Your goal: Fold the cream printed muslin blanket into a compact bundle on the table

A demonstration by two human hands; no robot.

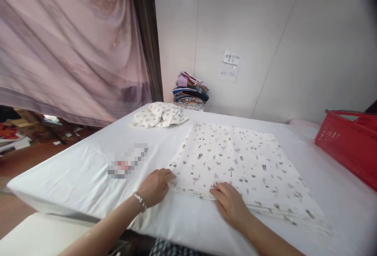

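Observation:
A white printed cloth with small flamingos, palm trees and pineapples lies spread flat in layers on the table. My left hand is at its near left corner, fingers bent and closed on the edge, with a silver bracelet on the wrist. Farther right along the near edge, my right hand has its fingers curled over the cloth's border, thumb side toward me. Folded layers show along that near edge. The fingertips under the fabric are partly hidden.
A crumpled printed cloth lies at the table's far left. A pixelated item rests left of my left hand. Folded fabrics are stacked by the wall. At right stands a red plastic basket; a pink curtain hangs left.

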